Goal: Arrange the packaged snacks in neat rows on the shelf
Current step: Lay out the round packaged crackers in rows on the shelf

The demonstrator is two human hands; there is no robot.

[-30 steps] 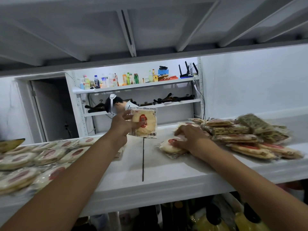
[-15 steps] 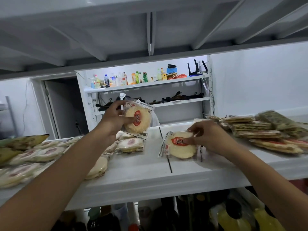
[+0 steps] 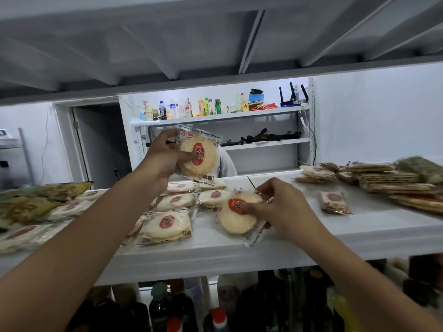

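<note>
White walls (image 3: 374, 116); a lit rack (image 3: 215, 117) — dark doorway (image 3: 100, 144) beside.

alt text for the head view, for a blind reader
The left hand holds a round cracker pack up above a white shelf while the right hand grips a second pack resting on it. To the left lie more round packs; at right, stacked flat packs.

Cool white light flooding far shelving unit (image 3: 220, 116), brightest zone in frame. Underside of upper shelf (image 3: 167, 32) sitting dim grey. Bottles (image 3: 215, 315) below sinking into near-black shadow. Sharpest detail showing on raised rice cracker pack (image 3: 197, 155) in left hand (image 3: 160, 161); lower rice cracker pack (image 3: 236, 219) in right hand (image 3: 280, 207) glinting faintly on wrapper. Flat cracker packs (image 3: 395, 183) at right edge smearing with blur. Wide-angle lens bending shelf edge (image 3: 239, 259) and stretching forearms (image 3: 84, 248).
</note>
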